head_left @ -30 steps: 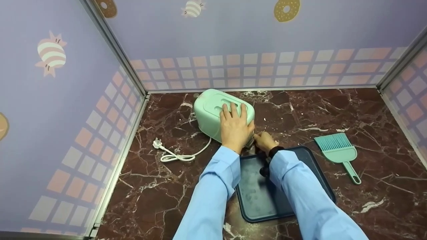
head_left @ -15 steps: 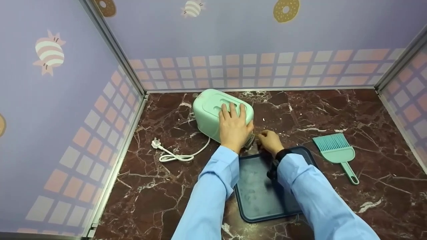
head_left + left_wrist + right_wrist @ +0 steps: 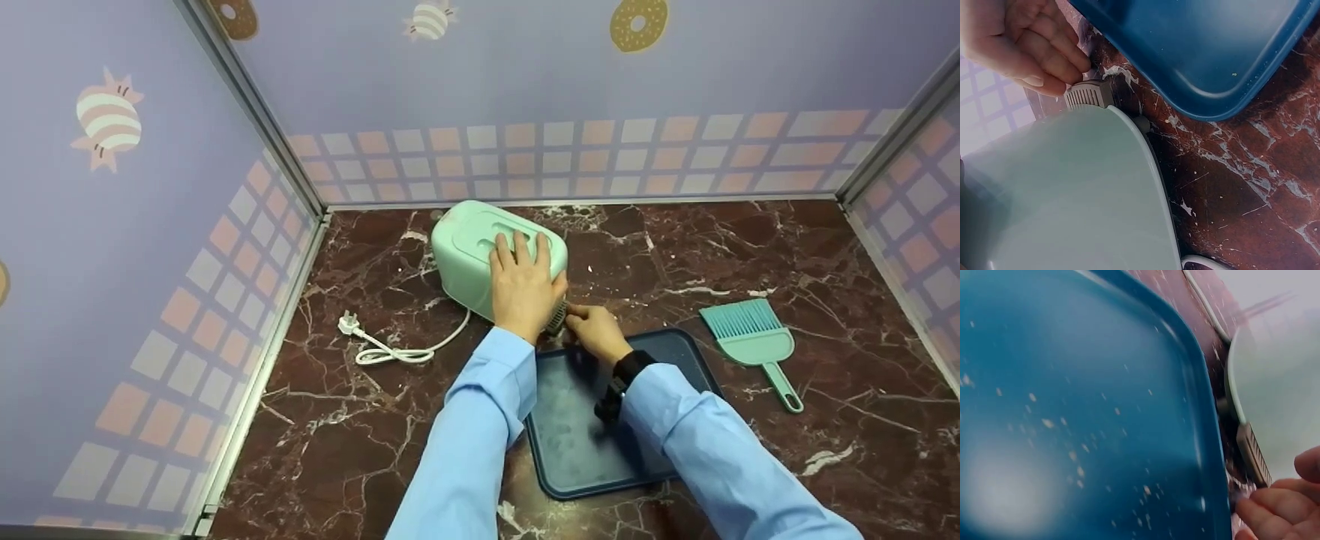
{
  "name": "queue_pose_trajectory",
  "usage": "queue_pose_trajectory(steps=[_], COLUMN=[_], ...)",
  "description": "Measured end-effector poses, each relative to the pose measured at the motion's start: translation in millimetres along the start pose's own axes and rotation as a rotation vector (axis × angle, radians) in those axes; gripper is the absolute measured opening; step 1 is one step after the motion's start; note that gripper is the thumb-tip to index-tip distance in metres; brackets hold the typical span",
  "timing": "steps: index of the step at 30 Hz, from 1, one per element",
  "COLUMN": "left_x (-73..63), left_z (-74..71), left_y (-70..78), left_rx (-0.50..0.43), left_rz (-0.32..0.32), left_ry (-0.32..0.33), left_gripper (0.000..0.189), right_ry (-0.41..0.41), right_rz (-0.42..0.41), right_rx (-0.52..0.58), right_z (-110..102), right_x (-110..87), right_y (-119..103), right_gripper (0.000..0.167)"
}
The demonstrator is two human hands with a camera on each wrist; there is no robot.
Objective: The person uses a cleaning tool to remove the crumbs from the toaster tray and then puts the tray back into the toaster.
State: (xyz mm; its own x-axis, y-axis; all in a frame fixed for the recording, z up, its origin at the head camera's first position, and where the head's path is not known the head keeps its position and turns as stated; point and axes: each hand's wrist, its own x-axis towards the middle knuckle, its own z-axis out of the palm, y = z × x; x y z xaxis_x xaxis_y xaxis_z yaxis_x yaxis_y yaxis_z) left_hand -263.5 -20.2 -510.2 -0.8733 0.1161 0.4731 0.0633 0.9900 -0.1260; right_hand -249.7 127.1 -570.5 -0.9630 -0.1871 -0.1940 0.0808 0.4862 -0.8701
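A pale green, rounded toaster-like appliance [image 3: 465, 262] stands on the dark red marbled surface. My left hand [image 3: 521, 292] rests on its top, fingers spread straight over the recesses there and thumb at the near right edge. A brown ribbed piece [image 3: 1088, 94] sticks out low at the appliance's end. My right hand [image 3: 596, 330] is beside that piece, its fingertips [image 3: 1057, 87] right at the ribbed end and its fingers fairly straight, as the left wrist view shows. The right wrist view also has the ribbed piece [image 3: 1253, 454] next to the fingers.
Under my right forearm lies a dark blue tray [image 3: 577, 450], with light crumbs scattered on it. A teal brush and dustpan set [image 3: 759, 341] lies to the right. At left is the white cord [image 3: 401, 354] with its plug [image 3: 349, 323]. Patterned walls [image 3: 480, 75] stand behind and beside.
My right hand drew back a little to the right from the ribbed piece, then came back to it, with the wrist lower. My left hand keeps its place on the appliance.
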Motion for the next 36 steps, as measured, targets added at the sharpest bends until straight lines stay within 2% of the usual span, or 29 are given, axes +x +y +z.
queue_pose_trajectory(steps=[6, 10, 13, 19, 30, 36], left_x=[-0.5, -0.5, -0.1, 1.1, 2.3, 2.0], left_z=[1.5, 1.1, 0.9, -0.1, -4.0, -4.2], left_y=[0.2, 0.8, 1.4, 1.0, -1.1, 1.7], left_rx=[-0.014, -0.019, -0.013, -0.007, -0.049, -0.054], left_rz=[-0.003, -0.008, -0.005, -0.004, -0.014, -0.005], left_ry=[0.023, 0.002, -0.002, -0.004, -0.095, -0.072], left_gripper=[0.070, 0.070, 0.069, 0.069, 0.069, 0.069], right_ry=[-0.007, -0.074, -0.107, -0.136, -0.180, -0.206], right_rz=[0.018, 0.048, 0.049, 0.017, 0.002, -0.004], right_rx=[0.008, 0.144, 0.200, 0.214, 0.244, 0.276], right_z=[11, 16, 17, 18, 23, 17], right_x=[-5.5, -5.6, -5.5, -5.3, -0.2, -1.6], right_y=[-5, -8, -9, -8, -8, -7], right_gripper=[0.058, 0.063, 0.064, 0.067, 0.073, 0.074])
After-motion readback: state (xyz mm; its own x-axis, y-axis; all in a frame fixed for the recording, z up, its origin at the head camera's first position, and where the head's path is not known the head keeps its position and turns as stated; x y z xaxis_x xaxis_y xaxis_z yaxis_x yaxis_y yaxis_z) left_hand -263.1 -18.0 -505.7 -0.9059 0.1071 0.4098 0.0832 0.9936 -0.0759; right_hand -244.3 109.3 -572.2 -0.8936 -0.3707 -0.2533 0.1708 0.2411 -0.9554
